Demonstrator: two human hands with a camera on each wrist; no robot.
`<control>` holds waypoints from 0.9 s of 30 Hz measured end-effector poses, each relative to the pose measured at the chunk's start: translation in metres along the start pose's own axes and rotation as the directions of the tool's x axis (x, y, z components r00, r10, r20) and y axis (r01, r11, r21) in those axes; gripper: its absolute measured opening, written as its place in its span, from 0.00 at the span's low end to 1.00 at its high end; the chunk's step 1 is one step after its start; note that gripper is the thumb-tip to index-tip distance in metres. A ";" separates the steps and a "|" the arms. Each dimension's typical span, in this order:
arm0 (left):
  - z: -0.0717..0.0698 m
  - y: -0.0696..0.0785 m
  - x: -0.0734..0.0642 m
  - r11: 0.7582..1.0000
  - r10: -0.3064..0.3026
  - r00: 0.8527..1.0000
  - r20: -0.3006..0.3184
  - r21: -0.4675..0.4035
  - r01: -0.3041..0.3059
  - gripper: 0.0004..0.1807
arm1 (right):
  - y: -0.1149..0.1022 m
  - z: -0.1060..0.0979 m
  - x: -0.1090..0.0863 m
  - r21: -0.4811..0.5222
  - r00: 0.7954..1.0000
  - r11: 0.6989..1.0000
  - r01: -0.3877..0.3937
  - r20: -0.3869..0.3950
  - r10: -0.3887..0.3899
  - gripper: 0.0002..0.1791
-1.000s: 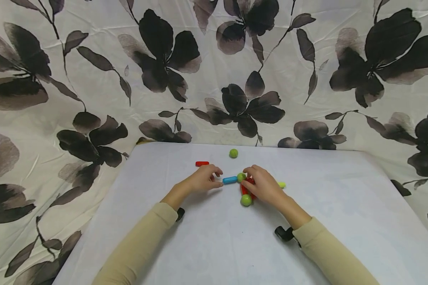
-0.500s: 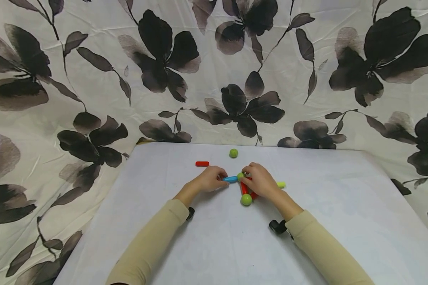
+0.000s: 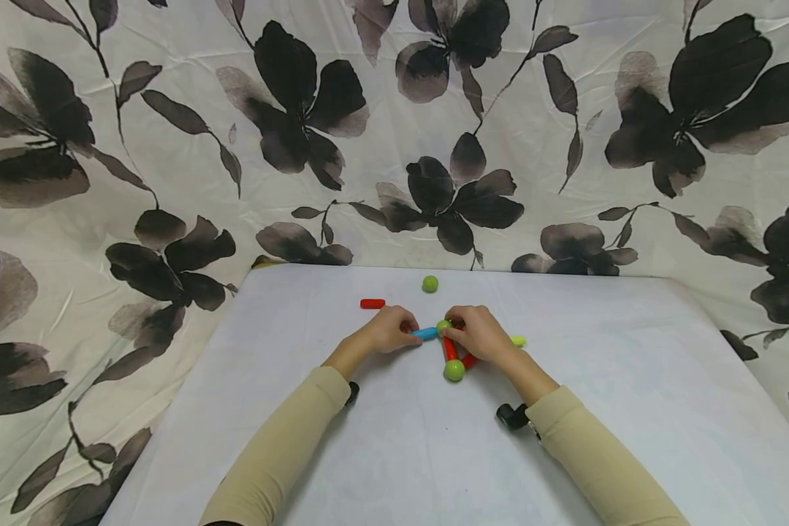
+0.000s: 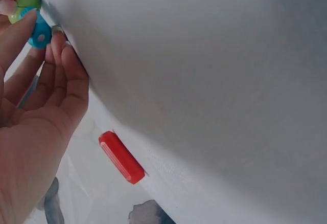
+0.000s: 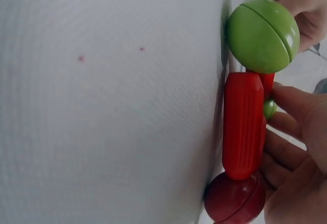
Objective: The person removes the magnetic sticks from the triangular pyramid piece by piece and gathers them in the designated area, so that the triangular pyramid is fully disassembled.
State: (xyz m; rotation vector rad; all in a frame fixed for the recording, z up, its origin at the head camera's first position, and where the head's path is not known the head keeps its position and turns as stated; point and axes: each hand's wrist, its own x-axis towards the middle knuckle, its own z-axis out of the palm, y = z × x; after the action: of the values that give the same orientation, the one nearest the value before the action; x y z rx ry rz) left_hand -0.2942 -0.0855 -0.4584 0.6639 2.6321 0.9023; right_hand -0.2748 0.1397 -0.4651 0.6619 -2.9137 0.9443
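Shifted rightward over the past second, a person's left hand [image 3: 389,331] pinches a blue stick [image 3: 426,334] at the left side of a green ball [image 3: 443,327] gripped by the right hand [image 3: 481,333]; apparently a joining step, calling next for a straight push.

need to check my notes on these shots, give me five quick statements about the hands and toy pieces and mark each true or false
1. The left hand holds the blue stick. True.
2. The right hand is away from every piece. False: the right hand grips the middle green ball.
3. The far green ball is touched by neither hand. True.
4. The loose red stick is joined to a ball. False: it lies apart on the table.
5. The right wrist view shows a dark red ball at one end of a red stick. True.
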 end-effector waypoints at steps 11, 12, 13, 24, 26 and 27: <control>-0.001 -0.003 0.000 1.000 -0.012 1.000 0.026 -0.007 0.013 0.08 | -0.002 0.000 -0.001 0.016 1.000 1.000 0.000 0.008 0.000 0.12; -0.002 -0.003 0.000 1.000 -0.013 1.000 0.027 -0.007 0.013 0.08 | -0.002 0.000 0.000 0.017 1.000 1.000 -0.003 0.010 0.003 0.12; -0.002 -0.003 0.000 1.000 -0.014 1.000 0.027 -0.007 0.014 0.08 | -0.002 0.000 0.000 0.018 1.000 1.000 -0.006 0.012 0.006 0.12; -0.004 -0.008 -0.004 1.000 -0.005 1.000 0.018 -0.027 0.006 0.10 | 0.001 0.001 0.002 0.015 0.999 0.999 -0.042 0.011 0.042 0.13; -0.005 -0.009 -0.006 1.000 0.003 1.000 0.010 -0.028 -0.002 0.10 | 0.000 0.001 0.001 0.022 0.998 0.998 -0.057 0.016 0.056 0.14; -0.005 -0.010 -0.007 1.000 0.006 1.000 0.005 -0.026 -0.006 0.10 | 0.000 0.001 0.001 0.026 0.998 0.998 -0.063 0.018 0.063 0.14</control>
State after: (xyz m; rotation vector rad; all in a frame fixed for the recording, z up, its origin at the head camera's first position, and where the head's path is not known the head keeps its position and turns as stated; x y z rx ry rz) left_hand -0.2933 -0.0985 -0.4602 0.6674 2.6108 0.9345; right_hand -0.2757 0.1388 -0.4655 0.5854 -2.9589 0.9900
